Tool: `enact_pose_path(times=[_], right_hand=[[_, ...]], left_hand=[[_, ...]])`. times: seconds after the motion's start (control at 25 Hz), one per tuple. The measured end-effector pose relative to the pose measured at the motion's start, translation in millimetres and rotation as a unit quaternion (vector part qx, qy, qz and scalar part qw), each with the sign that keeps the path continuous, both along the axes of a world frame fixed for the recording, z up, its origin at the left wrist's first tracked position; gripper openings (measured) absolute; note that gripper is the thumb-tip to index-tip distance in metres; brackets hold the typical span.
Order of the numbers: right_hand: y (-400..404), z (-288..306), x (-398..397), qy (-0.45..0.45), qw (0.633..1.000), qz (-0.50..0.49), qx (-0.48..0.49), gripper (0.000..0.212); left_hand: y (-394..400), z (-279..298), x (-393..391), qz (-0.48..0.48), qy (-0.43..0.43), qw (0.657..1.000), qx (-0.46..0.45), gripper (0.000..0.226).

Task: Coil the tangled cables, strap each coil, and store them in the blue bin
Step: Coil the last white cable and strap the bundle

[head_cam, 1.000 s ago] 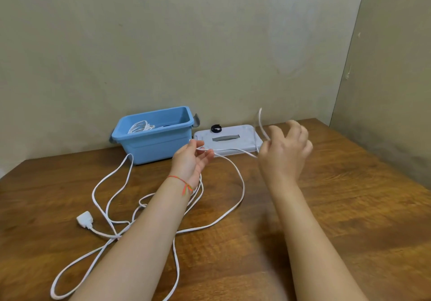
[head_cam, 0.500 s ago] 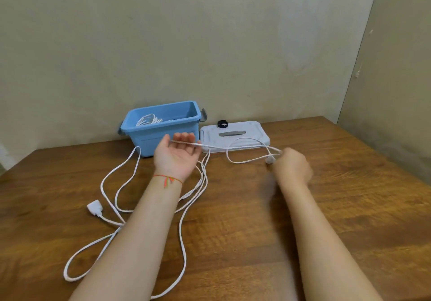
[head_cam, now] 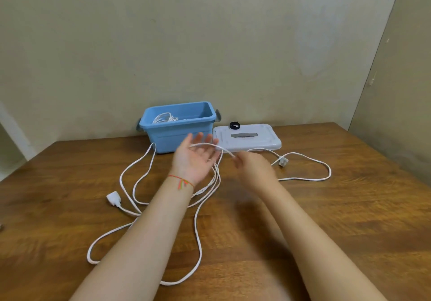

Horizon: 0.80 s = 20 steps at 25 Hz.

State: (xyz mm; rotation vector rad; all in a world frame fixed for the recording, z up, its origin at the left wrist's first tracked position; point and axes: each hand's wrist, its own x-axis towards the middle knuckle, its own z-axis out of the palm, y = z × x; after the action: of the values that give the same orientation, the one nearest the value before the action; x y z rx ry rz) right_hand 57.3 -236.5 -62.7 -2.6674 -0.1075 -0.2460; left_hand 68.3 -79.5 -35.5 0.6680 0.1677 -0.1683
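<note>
Step in hand, by my read: coiling the white cable [head_cam: 198, 219], w/ loops being gathered over the left hand [head_cam: 194, 158]. That hand is palm-up just in front of the blue bin [head_cam: 178, 125], fingers straight and spread; its grip is wide open, and a strand only drapes across the fingers w/ several loops hanging from the palm's right edge. The right hand [head_cam: 253, 166] is blurred, just right of the left one and in front of the bin's grey lid [head_cam: 247, 137]. It seems to pinch the strand near its fingertips, but can't tell how firmly.

Cable: mostly loose on the tabletop [head_cam: 349, 207], sprawled in front of the bin. No single long axis; big slack loops run from the bin toward the viewer. One plug [head_cam: 114, 199] lies front-left of the bin, the other plug [head_cam: 282, 162] front-right, near the lid, tail looping further right.

One coil [head_cam: 164, 117] already sits in the bin. A black strap [head_cam: 234, 125] rests on the lid.

Next move prob needs the right hand to draw slack in and lay another loop on the palm, then strap it.
</note>
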Motion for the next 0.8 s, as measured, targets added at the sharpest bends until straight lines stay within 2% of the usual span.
enact_pose_path(times=[0.08, 0.16, 0.24, 0.32, 0.36, 0.44, 0.48, 0.56, 0.64, 0.68, 0.72, 0.76, 0.8], right_hand=[[-25.0, -0.5, 1.1, 0.077, 0.976, -0.133, -0.152, 0.023], [-31.4, -0.1, -0.8, 0.078, 0.951, -0.196, -0.226, 0.032], [-12.9, 1.7, 0.3, -0.034, 0.976, -0.111, -0.186, 0.036], [19.8, 4.7, -3.0, -0.126, 0.99, 0.034, -0.06, 0.035], [34.1, 4.9, -7.2, -0.134, 0.986, 0.097, -0.002, 0.029], [46.7, 3.5, -12.5, -0.113, 0.981, 0.154, 0.028, 0.021], [41.2, 1.3, -11.4, -0.101, 0.986, 0.131, 0.008, 0.021], [10.5, 2.5, -3.3, -0.046, 0.995, -0.021, -0.082, 0.02], [-17.4, 9.4, -4.2, 0.055, 0.964, -0.177, -0.19, 0.023], [-22.9, 11.1, -5.8, 0.075, 0.947, -0.207, -0.236, 0.027], [-20.2, 12.4, -5.9, 0.054, 0.943, -0.199, -0.26, 0.029], [-10.3, 14.2, -4.4, 0.004, 0.958, -0.153, -0.241, 0.03], [4.6, 17.9, -4.5, -0.048, 0.981, -0.08, -0.172, 0.032]], left_hand=[[24.2, 2.6, 2.3, 0.06, 0.002, 0.998, -0.019, 0.035], [31.9, -1.3, 3.5, 0.066, 0.008, 0.997, 0.048, 0.041], [20.1, -10.2, 3.4, 0.004, 0.004, 0.991, 0.131, 0.045], [2.8, -16.9, 0.3, -0.092, -0.019, 0.98, 0.174, 0.046], [-3.8, -18.1, -1.9, -0.123, -0.023, 0.978, 0.168, 0.045], [-4.5, -15.6, -6.9, -0.138, -0.018, 0.978, 0.155, 0.042], [1.8, -12.8, -8.7, -0.124, -0.019, 0.981, 0.149, 0.041], [25.0, -9.5, -5.3, -0.043, -0.015, 0.994, 0.098, 0.038], [53.7, -7.5, -2.6, 0.051, 0.002, 0.998, 0.034, 0.038], [62.5, -7.6, -1.9, 0.077, 0.006, 0.996, 0.04, 0.04], [65.5, -7.9, -2.6, 0.075, 0.007, 0.994, 0.077, 0.041], [60.6, -8.2, -4.0, 0.049, -0.001, 0.989, 0.139, 0.042], [51.2, -7.7, -7.0, 0.009, -0.02, 0.977, 0.211, 0.04]])
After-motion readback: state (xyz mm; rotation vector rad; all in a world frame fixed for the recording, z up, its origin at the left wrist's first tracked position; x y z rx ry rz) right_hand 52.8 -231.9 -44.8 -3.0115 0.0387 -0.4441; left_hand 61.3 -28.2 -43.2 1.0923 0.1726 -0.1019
